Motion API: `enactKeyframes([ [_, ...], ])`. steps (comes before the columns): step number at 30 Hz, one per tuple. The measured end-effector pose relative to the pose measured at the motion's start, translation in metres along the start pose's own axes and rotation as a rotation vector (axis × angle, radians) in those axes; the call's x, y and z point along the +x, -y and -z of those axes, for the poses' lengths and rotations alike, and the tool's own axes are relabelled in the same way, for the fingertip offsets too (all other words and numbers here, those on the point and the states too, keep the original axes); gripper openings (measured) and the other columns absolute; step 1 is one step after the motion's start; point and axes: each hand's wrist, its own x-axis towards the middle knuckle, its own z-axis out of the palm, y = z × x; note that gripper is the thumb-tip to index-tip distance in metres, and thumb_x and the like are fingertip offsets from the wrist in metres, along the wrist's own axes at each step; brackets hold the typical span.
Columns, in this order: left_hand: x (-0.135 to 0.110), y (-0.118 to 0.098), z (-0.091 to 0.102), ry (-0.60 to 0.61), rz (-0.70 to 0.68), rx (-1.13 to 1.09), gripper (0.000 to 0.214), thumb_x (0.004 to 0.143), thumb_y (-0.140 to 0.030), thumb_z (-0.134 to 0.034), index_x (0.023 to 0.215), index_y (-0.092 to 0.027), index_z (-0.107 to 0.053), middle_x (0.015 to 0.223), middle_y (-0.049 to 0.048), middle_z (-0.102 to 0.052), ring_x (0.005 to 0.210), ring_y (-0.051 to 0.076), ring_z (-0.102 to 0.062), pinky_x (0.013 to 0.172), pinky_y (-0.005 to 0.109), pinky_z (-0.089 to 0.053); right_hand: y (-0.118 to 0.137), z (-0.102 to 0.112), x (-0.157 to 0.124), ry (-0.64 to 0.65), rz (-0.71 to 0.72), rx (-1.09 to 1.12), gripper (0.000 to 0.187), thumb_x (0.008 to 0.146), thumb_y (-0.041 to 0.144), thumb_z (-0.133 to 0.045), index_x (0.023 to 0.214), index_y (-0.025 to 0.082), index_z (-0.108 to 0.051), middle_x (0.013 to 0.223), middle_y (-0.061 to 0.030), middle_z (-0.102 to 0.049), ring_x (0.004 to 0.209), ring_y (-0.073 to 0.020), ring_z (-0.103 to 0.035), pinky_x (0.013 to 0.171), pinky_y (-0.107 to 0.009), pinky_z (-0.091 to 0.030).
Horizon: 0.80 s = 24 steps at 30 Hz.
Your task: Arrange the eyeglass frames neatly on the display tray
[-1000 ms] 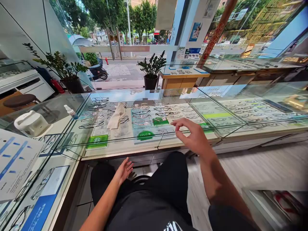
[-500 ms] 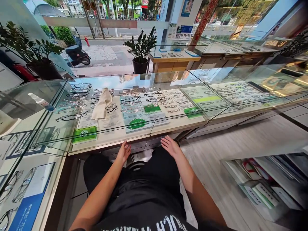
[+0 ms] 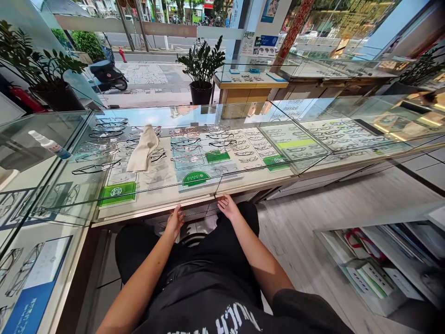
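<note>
Over my lap, just below the front edge of the glass display counter (image 3: 194,200), both hands are held with nothing in them. My left hand (image 3: 174,221) has its fingers loosely curled and apart near the edge. To its right, my right hand (image 3: 228,207) has the fingers stretched out, close to the counter's rim; whether it touches cannot be told. A beige cloth (image 3: 143,149) lies bunched on the glass top. A white spray bottle (image 3: 50,144) lies tilted at the left. Rows of eyeglasses (image 3: 186,142) show beneath the glass, beside green brand cards (image 3: 196,178).
A low shelf unit (image 3: 323,246) with boxes and folders stands on the floor at the right. A dark phone-like slab (image 3: 368,126) lies on the counter's far right. Potted plants (image 3: 201,69) stand behind the counter, before the street window. Another display case (image 3: 250,86) is at the back.
My right hand has moved left, nearer to my left hand and the counter edge. My left hand has shifted slightly left. The view has turned a little.
</note>
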Motion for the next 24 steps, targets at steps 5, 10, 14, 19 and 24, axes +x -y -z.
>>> enactKeyframes([
  [5, -0.011, 0.005, 0.009, 0.023, 0.027, 0.003, 0.035, 0.098, -0.044, -0.087, 0.109, -0.017, -0.068, 0.125, 0.0124, -0.074, 0.088, 0.015, -0.076, 0.058, 0.023, -0.047, -0.008, 0.018, -0.021, -0.033, -0.058, 0.071, 0.047, 0.077, 0.045, -0.094, 0.087, 0.024, -0.054, 0.088, 0.0021, -0.058, 0.099, -0.0166, -0.069, 0.094, -0.028, -0.061],
  [10, -0.034, 0.013, 0.022, 0.071, 0.091, -0.017, 0.03, 0.094, -0.036, -0.092, 0.107, -0.018, -0.071, 0.121, 0.0122, -0.076, 0.086, 0.017, -0.078, 0.054, 0.021, -0.049, -0.013, 0.037, -0.051, -0.046, -0.113, 0.115, 0.037, 0.077, 0.036, -0.093, 0.09, 0.024, -0.061, 0.089, 0.0007, -0.066, 0.099, -0.0176, -0.072, 0.094, -0.029, -0.06],
  [14, -0.056, 0.016, 0.036, 0.092, 0.165, -0.015, 0.019, 0.092, -0.023, -0.091, 0.097, -0.017, -0.073, 0.111, 0.0124, -0.078, 0.091, 0.021, -0.082, 0.051, 0.019, -0.047, -0.016, 0.051, -0.081, -0.064, -0.155, 0.111, 0.029, 0.08, 0.031, -0.09, 0.092, 0.025, -0.064, 0.092, -0.0012, -0.072, 0.099, -0.0187, -0.075, 0.092, -0.03, -0.061],
  [19, -0.087, 0.019, 0.054, 0.109, 0.3, 0.12, 0.013, 0.089, -0.015, -0.089, 0.097, -0.017, -0.078, 0.123, 0.0158, -0.081, 0.1, 0.024, -0.083, 0.055, 0.021, -0.05, -0.012, 0.058, -0.143, 0.102, -0.277, -0.05, 0.024, 0.081, 0.028, -0.088, 0.099, 0.021, -0.073, 0.112, -0.0087, -0.079, 0.101, -0.0195, -0.077, 0.086, -0.028, -0.06],
  [24, -0.179, -0.012, 0.05, 0.49, 0.025, 0.674, 0.032, 0.082, -0.023, -0.096, 0.111, -0.024, -0.083, 0.118, 0.0131, -0.085, 0.111, 0.03, -0.079, 0.088, 0.035, -0.06, 0.068, 0.03, -0.234, 0.963, -0.235, -0.651, 0.033, 0.092, 0.049, -0.085, 0.099, 0.017, -0.078, 0.098, -0.0077, -0.08, 0.084, -0.0155, -0.073, 0.071, -0.024, -0.051],
])
